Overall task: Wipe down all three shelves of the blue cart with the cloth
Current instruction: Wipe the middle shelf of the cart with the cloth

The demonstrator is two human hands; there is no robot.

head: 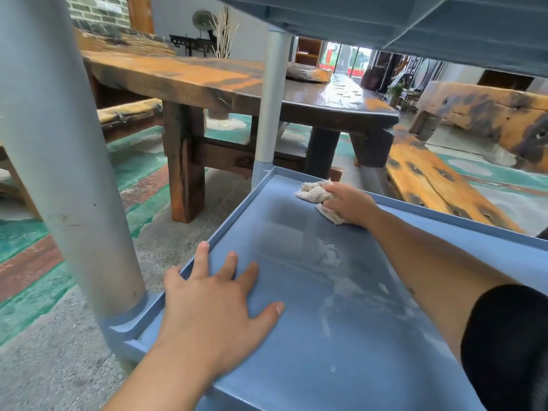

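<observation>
I look under an upper shelf point(385, 16) of the blue cart onto a lower blue shelf point(296, 336), which has pale dusty streaks in its middle. My right hand point(350, 204) reaches to the far side of this shelf and presses a crumpled beige cloth point(312, 192) onto it near the far rim. My left hand point(219, 304) lies flat on the shelf's near left part, fingers spread over the left rim, holding nothing.
Two grey cart posts stand at the left: a thick near one point(68, 161) and a far one point(271, 105). Beyond the cart are a dark wooden table point(207, 81), wooden benches point(430, 179) and a painted concrete floor point(44, 351).
</observation>
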